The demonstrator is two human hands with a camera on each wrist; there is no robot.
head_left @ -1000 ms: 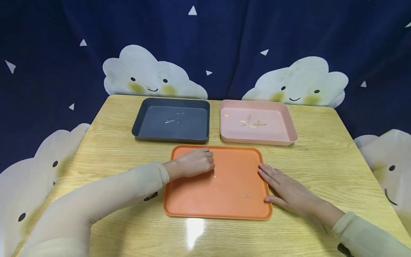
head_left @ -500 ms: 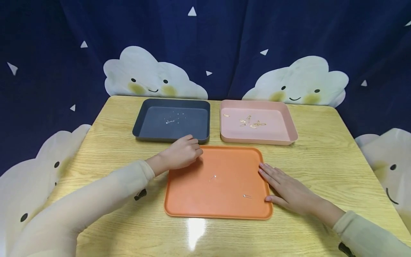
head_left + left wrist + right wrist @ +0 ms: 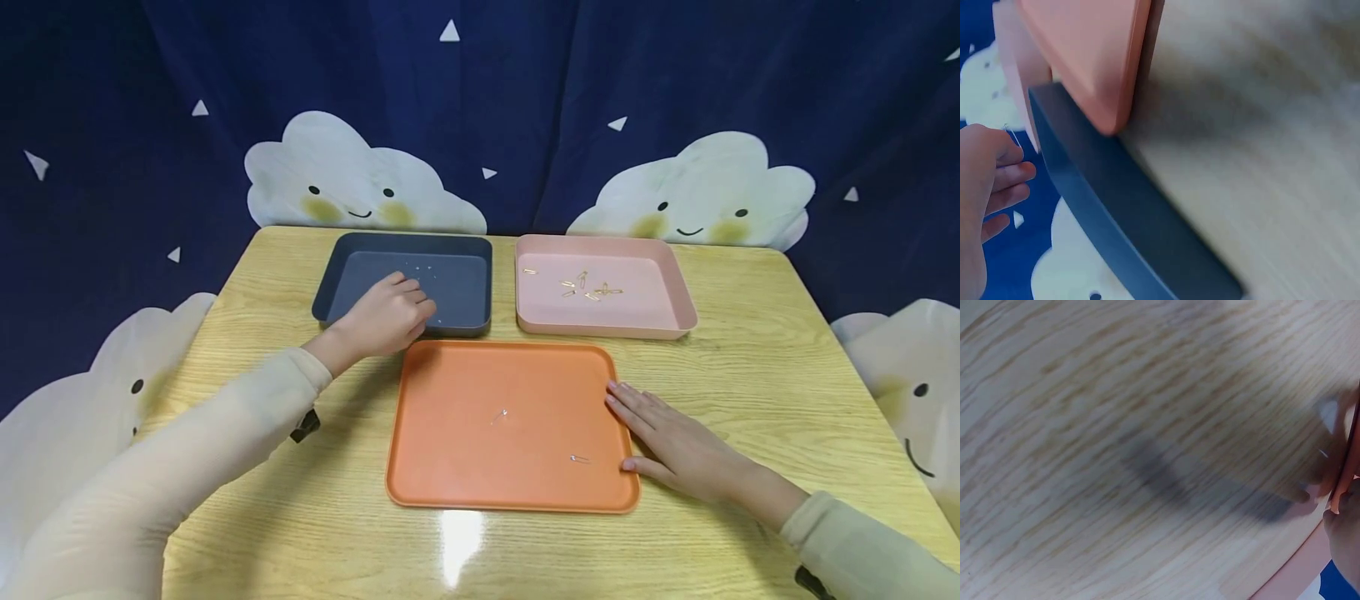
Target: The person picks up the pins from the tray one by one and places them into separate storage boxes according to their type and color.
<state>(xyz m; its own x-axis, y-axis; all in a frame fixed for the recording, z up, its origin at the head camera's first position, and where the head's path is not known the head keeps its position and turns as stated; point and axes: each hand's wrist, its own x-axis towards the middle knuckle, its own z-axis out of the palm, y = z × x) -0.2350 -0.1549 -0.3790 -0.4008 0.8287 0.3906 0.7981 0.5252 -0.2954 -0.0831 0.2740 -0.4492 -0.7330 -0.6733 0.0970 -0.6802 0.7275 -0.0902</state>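
My left hand [image 3: 390,317] is over the near wall of the dark grey tray [image 3: 476,287]. In the left wrist view, its thumb and forefinger pinch a thin silver safety pin [image 3: 1014,137]. Small shiny bits show inside that tray, partly hidden by the hand. On the orange tray [image 3: 465,450] lie two silver safety pins, one near the middle [image 3: 499,416] and another at the lower right [image 3: 580,459]. My right hand [image 3: 678,446] rests with straight fingers on the orange tray's right rim. Only a part of it shows in the right wrist view.
At the back right a pink tray [image 3: 652,308] holds several gold safety pins [image 3: 583,280]. All three trays stand on a wooden table [image 3: 757,350]. Behind it hangs a dark blue cloth [image 3: 525,108] with printed clouds.
My left hand has moved from the orange tray up and left to the dark tray, uncovering the middle safety pin. The right hand stays put on the rim.
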